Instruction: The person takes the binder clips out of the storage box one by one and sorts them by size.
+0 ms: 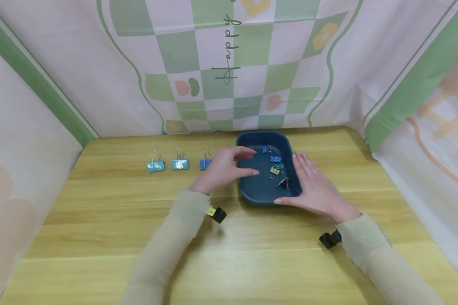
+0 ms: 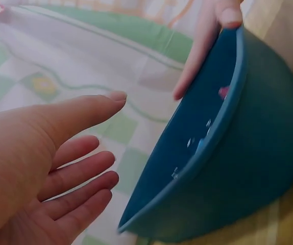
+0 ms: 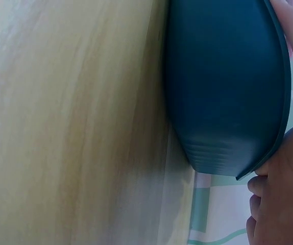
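A dark blue rectangular tray [image 1: 256, 190] stands on the table with several small binder clips [image 1: 275, 159] in it, blue, teal, pale yellow and one dark reddish. My left hand [image 1: 225, 167] is over the tray's left rim, thumb and fingers spread apart; in the left wrist view nothing lies between them. My right hand [image 1: 320, 192] rests against the tray's right side, fingers straight along the rim and thumb at the near corner. Just left of my left hand is a larger blue binder clip [image 1: 204, 164], partly covered by that hand.
Two light blue binder clips [image 1: 156, 165] stand in a row with the blue one, left of the tray. The wooden table [image 1: 229, 262] ends at a patterned curtain [image 1: 213, 106] behind, with more cloth on both sides. Black wrist cameras hang beneath both sleeves.
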`<state>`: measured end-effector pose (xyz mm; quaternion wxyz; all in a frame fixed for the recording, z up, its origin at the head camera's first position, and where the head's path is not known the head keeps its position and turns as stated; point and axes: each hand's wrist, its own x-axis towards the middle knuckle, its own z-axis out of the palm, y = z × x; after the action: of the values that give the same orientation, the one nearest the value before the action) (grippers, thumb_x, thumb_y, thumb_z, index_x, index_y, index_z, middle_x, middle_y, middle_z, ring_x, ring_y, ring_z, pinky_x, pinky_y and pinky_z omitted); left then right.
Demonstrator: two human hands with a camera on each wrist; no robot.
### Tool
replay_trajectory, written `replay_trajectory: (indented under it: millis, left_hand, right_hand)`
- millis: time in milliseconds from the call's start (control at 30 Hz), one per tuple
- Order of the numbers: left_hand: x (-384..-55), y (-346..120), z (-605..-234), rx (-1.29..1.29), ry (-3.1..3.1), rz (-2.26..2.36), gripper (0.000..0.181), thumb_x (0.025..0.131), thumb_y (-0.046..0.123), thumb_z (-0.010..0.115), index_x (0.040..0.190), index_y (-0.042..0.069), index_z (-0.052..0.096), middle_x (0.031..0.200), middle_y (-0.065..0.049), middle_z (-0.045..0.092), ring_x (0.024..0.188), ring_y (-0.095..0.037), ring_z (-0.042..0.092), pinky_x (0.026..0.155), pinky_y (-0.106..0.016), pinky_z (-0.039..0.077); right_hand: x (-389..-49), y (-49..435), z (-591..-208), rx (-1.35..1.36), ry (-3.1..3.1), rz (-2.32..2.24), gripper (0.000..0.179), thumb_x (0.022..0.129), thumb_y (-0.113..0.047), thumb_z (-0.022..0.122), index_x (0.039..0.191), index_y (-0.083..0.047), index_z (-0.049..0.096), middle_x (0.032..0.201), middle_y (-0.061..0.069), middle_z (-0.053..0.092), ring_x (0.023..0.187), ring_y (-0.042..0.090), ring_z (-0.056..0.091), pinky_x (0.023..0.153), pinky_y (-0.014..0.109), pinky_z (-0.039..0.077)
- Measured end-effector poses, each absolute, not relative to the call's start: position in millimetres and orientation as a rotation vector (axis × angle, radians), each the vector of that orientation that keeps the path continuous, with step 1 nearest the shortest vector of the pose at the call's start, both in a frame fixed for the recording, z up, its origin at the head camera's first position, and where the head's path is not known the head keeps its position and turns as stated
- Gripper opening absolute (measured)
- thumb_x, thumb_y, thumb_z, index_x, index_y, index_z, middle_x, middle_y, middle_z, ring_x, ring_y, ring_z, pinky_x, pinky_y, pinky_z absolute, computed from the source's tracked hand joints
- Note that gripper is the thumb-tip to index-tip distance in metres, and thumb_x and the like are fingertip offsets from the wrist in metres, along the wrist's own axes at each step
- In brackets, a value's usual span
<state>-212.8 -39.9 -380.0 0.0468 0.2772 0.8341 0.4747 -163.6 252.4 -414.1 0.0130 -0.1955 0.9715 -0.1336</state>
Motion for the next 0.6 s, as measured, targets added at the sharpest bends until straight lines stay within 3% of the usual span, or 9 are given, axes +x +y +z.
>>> replay_trajectory:
  millis: [267,467,600]
  left_hand:
    - [-213.3,-2.9,-389.3,0.976,2.498,1.347,0.058,0.085,0.028,0.087,0.134,0.007,0.064,0.129,-0.008,0.067,0.117,-0.019,0.063,0.101,-0.03,0.049]
    - [-216.0,20.3,-400.8,0.994,2.473,1.323,0.058,0.083,0.023,0.088,0.133,0.005,0.065,0.128,-0.007,0.068,0.113,-0.013,0.064,0.097,-0.02,0.048]
    - [-216.6,32.5,-404.9,1.005,2.462,1.287,0.058,0.081,0.021,0.089,0.131,0.004,0.066,0.124,-0.009,0.069,0.11,-0.015,0.065,0.095,-0.021,0.05]
  right_hand:
    - [-165.0,254.0,-415.7,-0.615,3.029,-0.404,0.134,0.077,-0.081,0.066,0.161,-0.001,-0.001,0.168,0.019,-0.001,0.154,0.03,-0.005,0.123,0.05,0.008]
    - [-164.4,253.2,-414.5,-0.63,3.036,-0.408,0.133,0.078,-0.08,0.067,0.161,0.001,0.002,0.168,0.021,0.002,0.154,0.031,-0.004,0.123,0.05,0.007]
    - [-163.6,253.0,-413.6,-0.64,3.04,-0.403,0.133,0.078,-0.08,0.067,0.161,0.002,0.003,0.167,0.022,0.003,0.154,0.033,-0.002,0.123,0.05,0.007]
